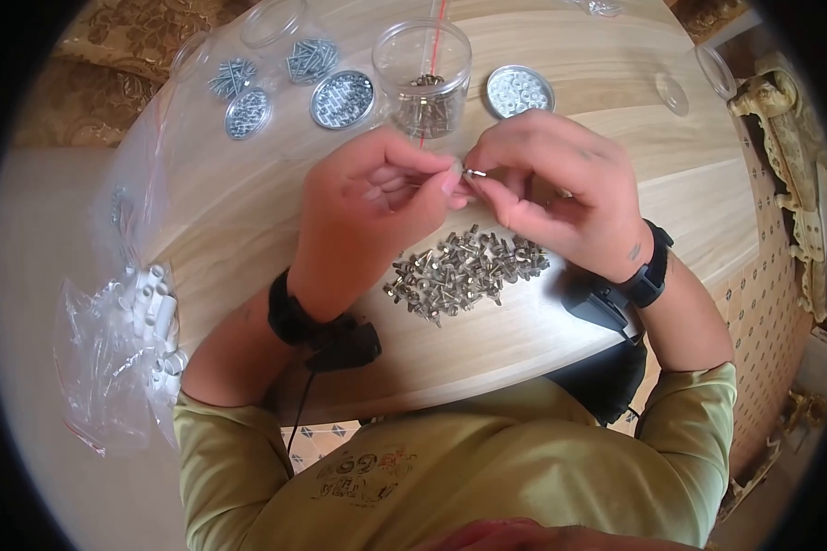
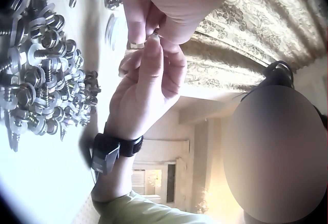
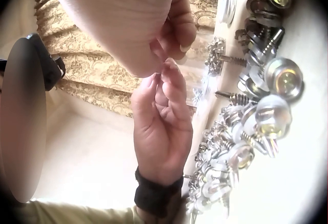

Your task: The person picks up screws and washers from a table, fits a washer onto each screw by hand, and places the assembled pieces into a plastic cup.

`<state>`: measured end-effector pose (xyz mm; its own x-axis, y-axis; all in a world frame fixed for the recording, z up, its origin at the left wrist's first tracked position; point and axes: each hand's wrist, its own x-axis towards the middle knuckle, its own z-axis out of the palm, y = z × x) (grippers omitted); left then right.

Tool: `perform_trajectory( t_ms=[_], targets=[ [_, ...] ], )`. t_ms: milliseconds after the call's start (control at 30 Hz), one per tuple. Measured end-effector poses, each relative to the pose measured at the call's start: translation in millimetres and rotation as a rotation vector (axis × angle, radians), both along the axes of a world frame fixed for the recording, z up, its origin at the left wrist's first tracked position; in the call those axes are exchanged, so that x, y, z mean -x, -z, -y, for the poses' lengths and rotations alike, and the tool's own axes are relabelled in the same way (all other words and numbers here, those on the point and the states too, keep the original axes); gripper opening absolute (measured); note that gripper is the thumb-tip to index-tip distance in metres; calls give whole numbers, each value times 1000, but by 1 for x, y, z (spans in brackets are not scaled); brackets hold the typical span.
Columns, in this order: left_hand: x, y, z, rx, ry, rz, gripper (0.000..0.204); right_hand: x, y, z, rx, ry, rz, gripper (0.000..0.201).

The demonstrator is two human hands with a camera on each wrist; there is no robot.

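Over the table, both hands meet fingertip to fingertip around a small silver screw. My left hand pinches one end between thumb and index finger. The thumb and fingers of my right hand grip it from the other side; fingers cover most of the screw. Below the hands lies a loose pile of hex-head screws with washers, large in the left wrist view too. Just beyond the fingers stands a clear plastic jar with similar screws at its bottom.
A round lid of white washers sits right of the jar. To its left are two round lids with small metal parts and two heaps of long screws. White plastic tubes and a clear bag lie at the left edge.
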<state>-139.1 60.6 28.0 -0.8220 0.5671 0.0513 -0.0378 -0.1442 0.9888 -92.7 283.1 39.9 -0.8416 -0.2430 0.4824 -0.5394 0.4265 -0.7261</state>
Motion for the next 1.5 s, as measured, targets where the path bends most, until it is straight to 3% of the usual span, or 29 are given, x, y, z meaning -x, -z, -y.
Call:
perform_trajectory(
  t_ms=[67,267,400,500,567,767,900,967,1000,1067,1200,1300,1367,1400,1467,1500],
  targets=[
    [0,1,1,-9,14,-111,14,0,-1,0,36,-6,4,15],
    [-1,3,2,-11,37,-121,19,0,0,-2,20,-62,-9,17],
    [-2,1,0,1,14,-114,16,0,2,3,137,-37,49,15],
    [-2,-1,2,38,12,-218,18,0,0,-1,111,-59,59,16],
    [0,-3,5,132,48,-448,20,1,-3,-4,86,-79,61,18],
    [6,-7,8,47,-33,-567,21,0,-1,-10,122,-91,-16,16],
    [21,-20,7,21,-144,-793,26,1,-3,-14,148,73,-82,13],
    [29,-29,-1,-3,-445,-725,28,8,2,-18,157,203,-126,11],
    [36,-35,-3,-1,-444,-726,28,11,4,-20,160,202,-126,11],
    [51,-43,-3,297,-408,-1091,28,15,7,-26,93,378,-14,11],
    [46,-36,-9,216,-522,-1052,23,27,20,-42,-67,430,18,16],
    [12,-56,13,308,-401,-936,20,29,20,-43,-61,418,28,17],
    [-9,-90,18,829,-47,-717,17,28,21,-42,-34,423,28,16],
    [-8,-87,21,831,-46,-716,17,27,20,-42,-4,416,39,16],
    [-1,-69,29,892,233,-694,26,27,17,-40,26,403,46,15],
    [0,-58,28,883,215,-774,25,27,16,-40,20,396,69,15]
  ],
)
